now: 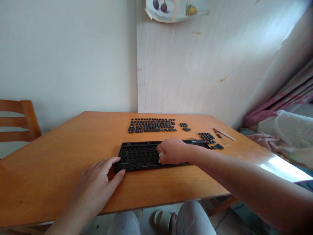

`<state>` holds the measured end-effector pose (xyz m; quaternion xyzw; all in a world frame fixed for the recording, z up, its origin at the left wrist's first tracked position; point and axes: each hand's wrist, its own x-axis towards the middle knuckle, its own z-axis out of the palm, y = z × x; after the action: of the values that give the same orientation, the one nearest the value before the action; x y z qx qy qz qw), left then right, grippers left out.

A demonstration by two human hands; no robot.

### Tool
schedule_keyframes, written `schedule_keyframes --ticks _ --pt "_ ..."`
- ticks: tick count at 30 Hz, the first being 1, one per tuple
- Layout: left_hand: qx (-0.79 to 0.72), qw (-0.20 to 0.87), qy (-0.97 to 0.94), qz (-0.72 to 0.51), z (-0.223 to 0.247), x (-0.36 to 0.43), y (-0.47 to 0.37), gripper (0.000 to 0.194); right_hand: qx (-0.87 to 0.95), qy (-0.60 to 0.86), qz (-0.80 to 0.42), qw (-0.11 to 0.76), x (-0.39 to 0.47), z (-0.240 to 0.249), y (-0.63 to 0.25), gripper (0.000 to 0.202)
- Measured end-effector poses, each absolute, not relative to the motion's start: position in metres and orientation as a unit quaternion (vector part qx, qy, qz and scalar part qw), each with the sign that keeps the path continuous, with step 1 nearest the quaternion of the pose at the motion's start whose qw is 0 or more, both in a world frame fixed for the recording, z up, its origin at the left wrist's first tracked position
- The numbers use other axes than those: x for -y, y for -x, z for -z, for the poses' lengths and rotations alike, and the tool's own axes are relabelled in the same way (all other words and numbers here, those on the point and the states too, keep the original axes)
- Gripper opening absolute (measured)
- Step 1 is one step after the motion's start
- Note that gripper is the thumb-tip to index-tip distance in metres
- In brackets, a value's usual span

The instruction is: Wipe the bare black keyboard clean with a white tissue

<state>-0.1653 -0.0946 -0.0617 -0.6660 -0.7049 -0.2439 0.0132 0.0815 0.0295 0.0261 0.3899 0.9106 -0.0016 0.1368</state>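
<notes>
A black keyboard base without its keycaps lies flat near the middle of the table. My left hand holds its left end, the thumb at the front corner and the forefinger on the side edge. Over the middle of the base my right hand is closed on a small white wipe, which shows only in part at the fingers. My right hand and forearm hide much of the base's right half.
Behind the base, loose black keycaps lie in keyboard order. More keycaps, a small dark piece and a white pen-like stick are at the right. A wooden chair stands at the left.
</notes>
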Motion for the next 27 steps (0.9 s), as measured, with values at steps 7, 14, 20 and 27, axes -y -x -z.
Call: schedule_keyframes --ticks 7,14,20,27 --pt "0.705 0.009 0.667 0.241 0.063 0.095 0.168 0.049 -0.895 -0.421 0.01 0.145 -0.031 -0.03 -0.106 0.03" --pt "0.705 0.011 0.667 0.241 0.067 0.09 0.171 0.052 -0.89 -0.437 0.004 0.132 -0.03 -0.029 -0.12 0.029" --pt "0.704 0.01 0.667 0.244 0.068 0.091 0.172 0.05 -0.886 -0.445 -0.016 0.126 -0.03 -0.027 -0.129 0.03" --pt "0.702 0.013 0.669 0.244 0.068 0.091 0.173 0.052 -0.892 -0.43 -0.068 0.12 -0.02 -0.023 -0.132 0.025"
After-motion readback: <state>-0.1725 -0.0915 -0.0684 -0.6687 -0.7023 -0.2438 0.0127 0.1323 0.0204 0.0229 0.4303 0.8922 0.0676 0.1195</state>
